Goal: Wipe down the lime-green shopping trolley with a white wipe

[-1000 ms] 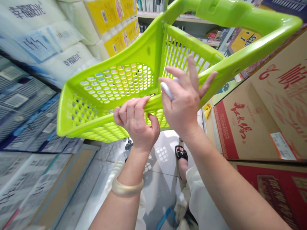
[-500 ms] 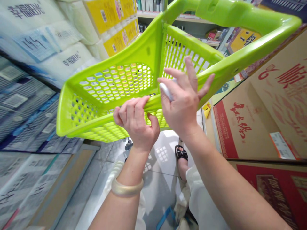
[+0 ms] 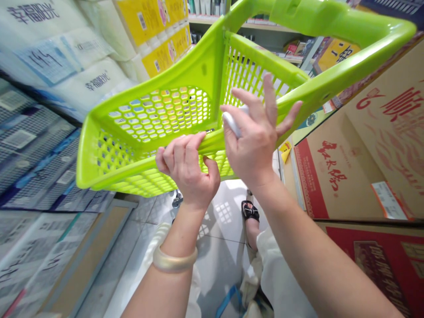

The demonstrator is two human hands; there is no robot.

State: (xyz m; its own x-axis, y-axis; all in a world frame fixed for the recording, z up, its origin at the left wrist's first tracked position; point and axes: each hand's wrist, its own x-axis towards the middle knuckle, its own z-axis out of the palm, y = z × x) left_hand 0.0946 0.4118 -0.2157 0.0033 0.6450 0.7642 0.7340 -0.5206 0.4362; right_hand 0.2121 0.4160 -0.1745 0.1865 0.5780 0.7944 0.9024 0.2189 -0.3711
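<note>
A bright green shopping cart (image 3: 198,73) with perforated walls stretches across the view, its tall handle end at the upper right. My left hand (image 3: 190,170) is closed over the near rim, fingers on top and thumb tucked below. Farther right, my right hand (image 3: 253,145) is raised in front of the cart's side. Between its thumb and index finger sits a small white rounded object (image 3: 232,124), partly hidden, of a kind I cannot make out. The other fingers of that hand are spread apart. A pale gold bangle (image 3: 175,259) circles my left wrist.
White paper packs (image 3: 62,53) and yellow-labelled packs (image 3: 145,22) are stacked on the left. Cardboard cartons (image 3: 344,176) line the right side. A stocked shelf (image 3: 258,27) stands behind the cart. Below is pale tiled floor (image 3: 228,225) with my sandalled foot (image 3: 250,212).
My right hand has shifted slightly right and its spread fingers have risen a little, with the white object still in it. My left hand and the cart look nearly unmoved.
</note>
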